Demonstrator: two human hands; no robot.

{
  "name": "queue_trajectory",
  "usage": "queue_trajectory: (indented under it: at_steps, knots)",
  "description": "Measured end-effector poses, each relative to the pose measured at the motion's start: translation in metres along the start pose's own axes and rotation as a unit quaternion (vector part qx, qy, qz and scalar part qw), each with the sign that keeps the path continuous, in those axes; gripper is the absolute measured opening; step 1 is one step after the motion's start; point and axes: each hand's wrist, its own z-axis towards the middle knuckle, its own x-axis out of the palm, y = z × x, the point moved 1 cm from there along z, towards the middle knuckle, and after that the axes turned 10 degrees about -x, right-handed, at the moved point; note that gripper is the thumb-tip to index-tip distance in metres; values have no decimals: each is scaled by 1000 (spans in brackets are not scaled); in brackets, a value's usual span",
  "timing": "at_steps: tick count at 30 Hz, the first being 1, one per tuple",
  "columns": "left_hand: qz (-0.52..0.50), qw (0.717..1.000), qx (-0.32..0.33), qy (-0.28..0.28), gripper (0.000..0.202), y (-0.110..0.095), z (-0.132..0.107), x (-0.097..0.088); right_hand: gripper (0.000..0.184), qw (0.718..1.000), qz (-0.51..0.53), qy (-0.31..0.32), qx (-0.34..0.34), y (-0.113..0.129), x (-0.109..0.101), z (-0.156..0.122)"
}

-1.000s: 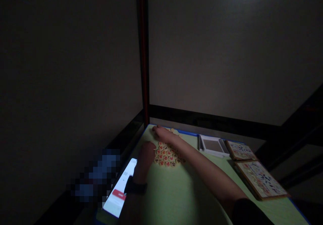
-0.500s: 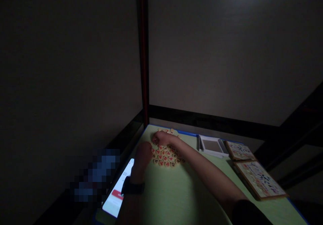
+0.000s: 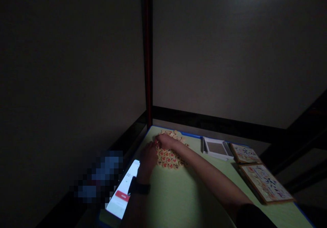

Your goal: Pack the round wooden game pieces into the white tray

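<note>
Round wooden Chinese chess pieces (image 3: 170, 160) with red and dark characters lie in close rows on the pale green table. My right hand (image 3: 165, 141) reaches over the far part of these rows, fingers curled. My left hand (image 3: 149, 154), with a dark band on its wrist, is at the left edge of the rows. Its fingertips come up to those of my right hand. Both hands look closed, but anything between the fingers is too small and dark to make out. Behind my right hand more loose pieces (image 3: 175, 132) lie scattered, some of them tilted.
A bright phone (image 3: 122, 190) showing a timer lies at the table's left edge. To the right are an open white box (image 3: 217, 148) and a hinged wooden case (image 3: 267, 183) with patterned panels. Walls (image 3: 230, 57) rise behind and left of the green table (image 3: 173, 197).
My left hand has moved up and forward so that its fingertips meet my right hand's. My right hand stays nearly in place. The view has shifted slightly.
</note>
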Motion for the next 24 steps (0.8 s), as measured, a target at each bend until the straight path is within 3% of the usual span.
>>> queue_trajectory:
  at_steps: [7,18,24]
  knots:
    - [20,999,-25,-16,33,-1,-3,-7,27,999,-12,-41,31,3,-8,-3]
    - [-4,1000,-20,-15,34,1,0,-8,14,996,0,-57,70,-3,1,-5]
    - [17,999,-24,-21,36,3,0,-5,19,986,29,-141,88,-3,-17,-21]
